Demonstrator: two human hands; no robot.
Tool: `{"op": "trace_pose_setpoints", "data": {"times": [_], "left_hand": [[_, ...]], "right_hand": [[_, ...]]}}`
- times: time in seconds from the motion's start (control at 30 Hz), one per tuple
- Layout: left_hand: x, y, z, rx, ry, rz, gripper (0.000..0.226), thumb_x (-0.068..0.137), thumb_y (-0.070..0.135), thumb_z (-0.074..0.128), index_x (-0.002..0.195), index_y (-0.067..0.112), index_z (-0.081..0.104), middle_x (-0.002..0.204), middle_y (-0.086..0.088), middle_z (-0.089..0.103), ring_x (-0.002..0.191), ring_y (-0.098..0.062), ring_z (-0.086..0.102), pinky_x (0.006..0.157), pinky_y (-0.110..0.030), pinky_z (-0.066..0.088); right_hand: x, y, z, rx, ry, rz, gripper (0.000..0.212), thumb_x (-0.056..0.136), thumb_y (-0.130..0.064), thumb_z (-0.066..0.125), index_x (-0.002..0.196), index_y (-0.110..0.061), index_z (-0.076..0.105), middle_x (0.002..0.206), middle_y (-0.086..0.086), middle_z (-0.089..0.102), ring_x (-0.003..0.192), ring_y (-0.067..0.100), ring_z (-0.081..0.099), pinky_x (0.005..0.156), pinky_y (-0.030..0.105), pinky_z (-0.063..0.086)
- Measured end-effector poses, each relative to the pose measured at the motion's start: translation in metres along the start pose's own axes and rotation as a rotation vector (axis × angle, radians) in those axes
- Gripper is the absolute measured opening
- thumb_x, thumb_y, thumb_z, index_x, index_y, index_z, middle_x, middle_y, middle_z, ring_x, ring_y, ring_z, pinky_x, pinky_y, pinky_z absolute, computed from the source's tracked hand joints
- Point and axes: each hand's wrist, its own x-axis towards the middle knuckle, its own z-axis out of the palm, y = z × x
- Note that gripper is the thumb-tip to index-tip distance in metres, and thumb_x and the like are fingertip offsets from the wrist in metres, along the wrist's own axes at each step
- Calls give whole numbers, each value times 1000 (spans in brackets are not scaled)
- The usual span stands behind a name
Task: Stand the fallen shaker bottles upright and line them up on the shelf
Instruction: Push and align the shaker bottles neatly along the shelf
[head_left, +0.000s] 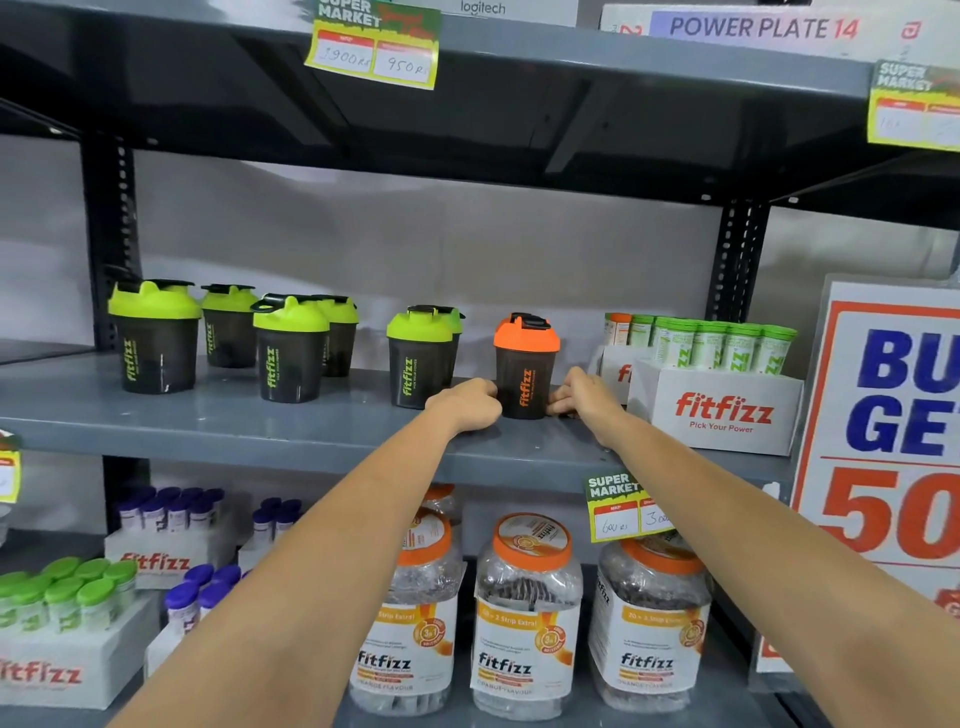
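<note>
Orange shaker (525, 371) upright on grey shelf (208, 421), right of green shakers (418, 358), all standing. Left hand (465, 405) and right hand (584, 397) at its base either side, fingers curled against it. Fitfizz box (719, 410) just right.

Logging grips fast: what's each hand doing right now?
Left hand: curled against the orange-lidded shaker, low down.
Right hand: fingers at its other side; firm grip cannot be told.

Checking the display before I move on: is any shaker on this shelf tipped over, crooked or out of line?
None is tipped; all stand upright. The green-lidded shakers sit staggered rather than in a row. Both hands flank the orange shaker, left hand and right hand at its base.
</note>
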Motion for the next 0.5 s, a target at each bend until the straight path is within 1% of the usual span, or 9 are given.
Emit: {"op": "trace_pose_setpoints", "data": {"times": [0.07,0.13,0.17,0.23,0.27,0.37,0.4,0.43,0.5], "left_hand": [[-1,0,0,14,5,10,50,83,24,42,130,29,56,134,-3,58,122,-29,52,105,-43,41],[-1,0,0,22,27,23,44,88,22,41,129,26,56,134,-4,58,121,-29,52,104,-42,42],[-1,-2,1,19,37,26,43,88,21,42,129,24,57,133,-5,58,120,-29,52,103,-41,42],[-3,-5,2,1,70,35,42,88,18,44,127,17,57,132,-8,58,116,-28,53,101,-38,43],[-4,-8,2,-20,93,46,39,87,16,46,123,13,59,128,-11,59,111,-26,54,99,-37,43],[-13,-22,-8,-145,187,87,22,83,7,52,97,7,69,103,-11,68,95,-23,60,92,-36,52],[-16,-30,-13,-163,227,96,20,81,5,54,89,6,72,96,-10,71,92,-23,64,89,-35,54],[-19,-40,-19,-159,268,97,21,78,5,55,82,7,75,90,-8,74,90,-23,66,86,-34,56],[-22,-65,-34,-140,344,63,22,74,6,53,75,6,75,84,-9,74,87,-25,68,81,-36,58]], "right_hand": [[-2,-1,0,-11,7,8,50,98,-26,21,73,-11,62,90,16,76,100,32,67,106,46,40],[-8,-5,0,-13,14,4,50,99,-25,21,75,-11,62,92,17,75,100,31,66,105,43,40],[-11,-6,-1,-19,27,-5,52,100,-25,21,78,-8,64,92,16,75,97,29,66,103,40,40],[-17,-7,-4,-63,88,-35,56,102,-25,22,86,0,70,86,15,73,81,22,63,95,33,41],[-18,-7,-4,-102,135,-71,57,102,-26,24,87,2,71,82,15,73,74,19,60,91,32,41],[-25,-7,-3,-335,270,-214,53,100,-31,32,75,-3,70,71,11,71,71,22,65,85,34,50],[-27,-7,-3,-451,300,-284,51,99,-33,35,69,-7,67,69,10,68,70,23,65,79,35,52],[-30,-8,-4,-550,308,-370,48,97,-32,39,62,-11,63,65,9,65,66,24,63,69,33,51],[-38,-13,1,-649,240,-539,43,91,-29,45,49,-20,48,53,3,53,56,23,52,54,30,40]]}}
